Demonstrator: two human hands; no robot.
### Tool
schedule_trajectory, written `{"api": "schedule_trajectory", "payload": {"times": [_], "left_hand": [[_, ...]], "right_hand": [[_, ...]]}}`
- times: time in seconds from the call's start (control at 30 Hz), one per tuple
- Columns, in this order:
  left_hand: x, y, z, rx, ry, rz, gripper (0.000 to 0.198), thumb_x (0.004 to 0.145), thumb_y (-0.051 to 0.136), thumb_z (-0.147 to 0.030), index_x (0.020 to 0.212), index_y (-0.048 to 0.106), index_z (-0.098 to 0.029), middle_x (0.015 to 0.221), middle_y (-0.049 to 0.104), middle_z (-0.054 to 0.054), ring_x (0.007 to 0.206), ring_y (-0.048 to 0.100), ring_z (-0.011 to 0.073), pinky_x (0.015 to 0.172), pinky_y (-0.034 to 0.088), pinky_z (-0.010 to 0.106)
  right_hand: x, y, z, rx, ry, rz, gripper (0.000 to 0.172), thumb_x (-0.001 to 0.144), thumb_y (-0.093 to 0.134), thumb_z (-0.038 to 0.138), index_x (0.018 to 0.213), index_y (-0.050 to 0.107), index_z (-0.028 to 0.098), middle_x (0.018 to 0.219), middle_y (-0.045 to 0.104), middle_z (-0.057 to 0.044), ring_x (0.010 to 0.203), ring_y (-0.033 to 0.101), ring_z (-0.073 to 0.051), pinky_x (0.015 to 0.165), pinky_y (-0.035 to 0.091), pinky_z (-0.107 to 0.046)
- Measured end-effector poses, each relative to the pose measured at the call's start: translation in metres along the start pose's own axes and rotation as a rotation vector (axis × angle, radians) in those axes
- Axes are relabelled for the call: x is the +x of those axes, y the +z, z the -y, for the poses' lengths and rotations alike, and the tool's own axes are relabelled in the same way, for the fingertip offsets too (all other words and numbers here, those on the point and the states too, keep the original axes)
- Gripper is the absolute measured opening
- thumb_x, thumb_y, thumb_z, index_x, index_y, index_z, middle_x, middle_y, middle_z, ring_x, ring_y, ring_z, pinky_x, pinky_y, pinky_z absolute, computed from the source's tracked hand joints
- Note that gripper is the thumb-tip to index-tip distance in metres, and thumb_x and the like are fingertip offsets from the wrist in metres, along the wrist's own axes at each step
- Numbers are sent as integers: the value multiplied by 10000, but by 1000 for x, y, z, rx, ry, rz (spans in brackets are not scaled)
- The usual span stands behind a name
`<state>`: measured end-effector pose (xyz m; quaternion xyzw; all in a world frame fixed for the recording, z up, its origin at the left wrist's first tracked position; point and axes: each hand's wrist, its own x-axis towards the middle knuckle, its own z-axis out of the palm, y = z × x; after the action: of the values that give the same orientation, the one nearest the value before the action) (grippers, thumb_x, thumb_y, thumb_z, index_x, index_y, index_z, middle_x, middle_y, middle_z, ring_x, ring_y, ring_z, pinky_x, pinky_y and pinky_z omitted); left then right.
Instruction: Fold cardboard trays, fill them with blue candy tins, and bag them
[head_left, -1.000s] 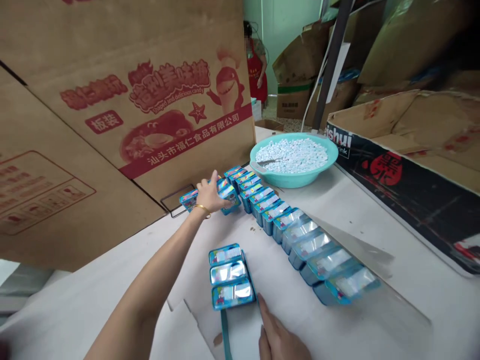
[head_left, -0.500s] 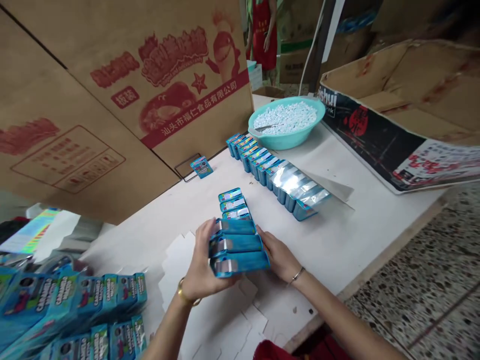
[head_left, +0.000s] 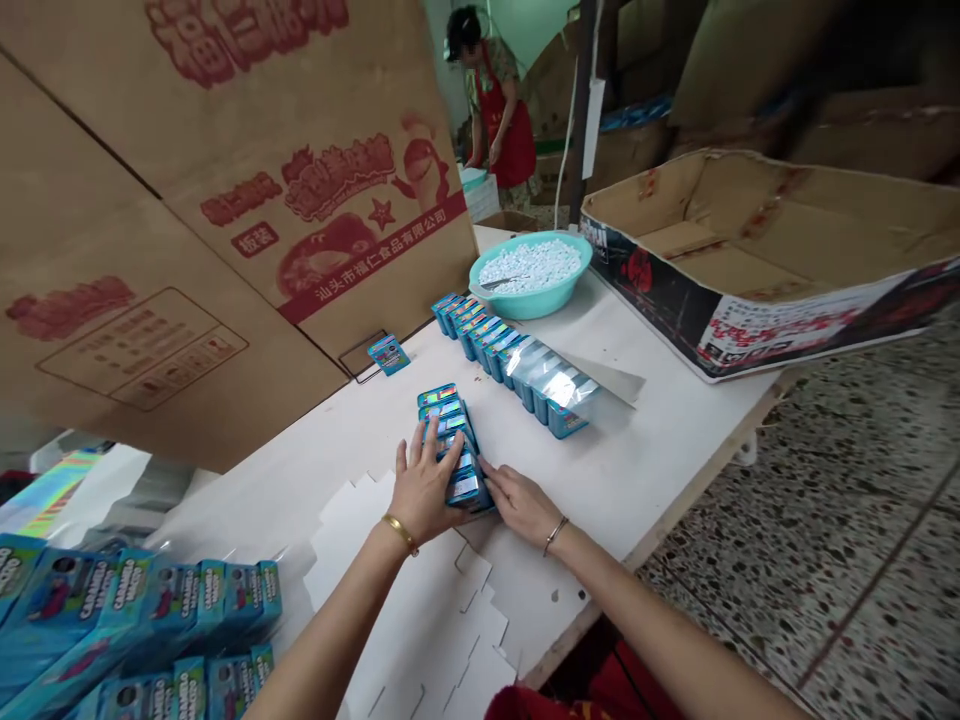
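Note:
In the head view a short row of small blue candy boxes stands on the white table. My left hand lies over the tops of these boxes with fingers spread and its thumb at the near end. My right hand is at the row's right side, its fingers close together against the nearest boxes; some fingertips are hidden. A longer row of similar boxes runs behind, its near end partly covered by a clear plastic sheet. One single blue box lies by a thin wire frame.
White flat card pieces lie near my forearms. Plastic-wrapped blue packs are at lower left. Large cartons wall off the left. A turquoise basin holds pale candies. An open carton stands right; a person in a red apron is beyond.
The boxes that were tipped between my hands now stand in the row on the table. My left hand has moved onto their tops and its fingers have spread. The view has shifted.

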<state>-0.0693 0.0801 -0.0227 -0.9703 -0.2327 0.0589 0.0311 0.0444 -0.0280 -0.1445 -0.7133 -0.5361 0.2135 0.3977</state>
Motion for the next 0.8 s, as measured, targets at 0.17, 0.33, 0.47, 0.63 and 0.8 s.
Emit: {"api": "schedule_trajectory", "payload": {"times": [0.17, 0.33, 0.47, 0.63, 0.8], "left_hand": [[5, 11, -1, 99, 91, -2, 1084, 602, 691, -527, 1481, 168, -169, 1555, 127, 167, 1429, 100, 354, 1126, -24, 567], [6, 6, -6, 119, 90, 32, 1182, 519, 738, -545, 1479, 171, -152, 1545, 129, 201, 1417, 135, 383, 1109, -80, 582], [4, -3, -12, 77, 70, 128, 1236, 467, 791, -494, 1480, 175, -142, 1543, 97, 219, 1417, 97, 403, 1107, -28, 595], [-6, -5, -6, -67, 33, 131, 1250, 528, 722, -629, 1493, 85, -155, 1550, 60, 196, 1429, 17, 377, 1083, -25, 638], [-12, -17, -3, -170, 14, 177, 1121, 607, 649, -694, 1487, 159, -202, 1544, 114, 188, 1421, 55, 392, 1060, -46, 667]], "right_hand": [[-3, -23, 18, -100, -53, -128, 544, 919, 328, 203, 1457, 272, 146, 1060, 577, -120, 916, 547, -216, 812, 471, -352], [4, -104, 24, -441, -114, -354, 443, 860, 470, 250, 1290, 512, 150, 1259, 495, -163, 1189, 393, -313, 990, 321, -461], [25, -141, 8, -627, 19, -330, 491, 815, 550, 329, 1245, 527, 94, 1317, 465, -206, 1278, 306, -362, 1025, 263, -479], [44, -137, 1, -705, 176, -240, 329, 841, 531, 254, 1072, 620, 38, 1106, 590, -233, 1090, 496, -339, 887, 380, -404], [45, -143, 2, -680, 113, -176, 280, 918, 449, 212, 970, 665, 40, 1008, 639, -237, 991, 577, -280, 815, 403, -329]]}}
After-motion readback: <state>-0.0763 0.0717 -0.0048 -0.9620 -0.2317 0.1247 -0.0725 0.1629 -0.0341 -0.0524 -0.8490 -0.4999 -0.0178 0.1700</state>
